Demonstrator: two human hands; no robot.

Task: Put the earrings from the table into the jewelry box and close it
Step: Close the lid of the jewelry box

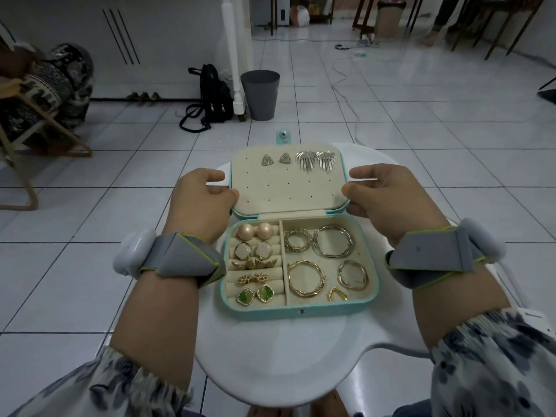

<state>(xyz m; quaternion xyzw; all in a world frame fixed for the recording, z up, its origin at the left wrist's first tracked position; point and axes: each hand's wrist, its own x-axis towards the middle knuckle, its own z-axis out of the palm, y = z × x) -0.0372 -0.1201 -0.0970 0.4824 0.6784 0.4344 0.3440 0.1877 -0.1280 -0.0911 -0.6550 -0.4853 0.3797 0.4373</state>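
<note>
Both hands are on the lid. My left hand (198, 203) grips the left edge of the lid (288, 191), thumb tip on the cream lining and the other fingers curled round the teal rim. My right hand (388, 200) grips the right edge the same way. The lid stands open between my two hands with its lining toward me. How far it leans, I cannot tell.

The jewelry box (298, 312) is teal and sits on the white table (270, 365), its tray lying between my wrists. Every earring I can see is in the box.

Pinned along the top of the lid, beyond my fingertips:
- triangle studs (275, 159), nearer my left hand
- silver fan earrings (316, 162), nearer my right hand

Tray side by my left wrist, in padded rows from far to near:
- pearl studs (255, 231)
- cream square pair (254, 250)
- gold wing pair (254, 263)
- small gold pair (249, 279)
- green stone pair (255, 294)

Tray side toward my right wrist holds loose hoops:
- far compartment: textured gold hoops (296, 240) beside a silver hoop (332, 240)
- near compartment: large gold hoop (306, 278), smaller gold hoop (353, 274), small gold loop (337, 294)

A grey band with a white pod (134, 252) is on each wrist. On the tiled floor well past my left hand are a grey bin (260, 94) and a black backpack (212, 94).
</note>
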